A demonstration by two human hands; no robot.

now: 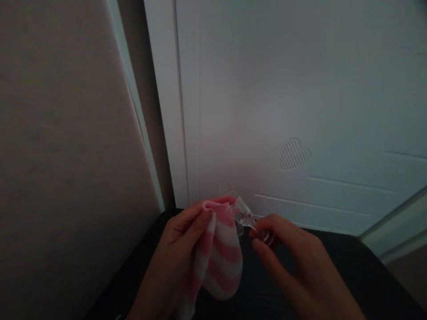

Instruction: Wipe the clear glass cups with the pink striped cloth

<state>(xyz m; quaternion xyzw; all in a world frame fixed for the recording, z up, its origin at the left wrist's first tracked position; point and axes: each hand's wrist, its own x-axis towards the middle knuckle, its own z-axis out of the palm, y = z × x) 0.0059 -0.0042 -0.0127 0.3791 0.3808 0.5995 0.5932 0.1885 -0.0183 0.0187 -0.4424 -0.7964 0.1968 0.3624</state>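
Note:
A pink-and-white striped sock (224, 253) hangs from my left hand (178, 249), whose thumb and fingers pinch it near its top edge. My right hand (293, 258) closes its thumb and forefinger on the rear end of a clear plastic clip (244, 214). The clip's front end meets the sock's upper right edge; in the dim light I cannot tell whether its jaws grip the cloth. A second striped fold of cloth droops beneath my left palm, partly hidden by the hand.
Below the hands lies a dark surface (267, 293) with rounded corners. Behind it stands a white panel (267, 89) with heart-shaped grooves. A brownish wall (66, 133) rises close on the left. The room is dim.

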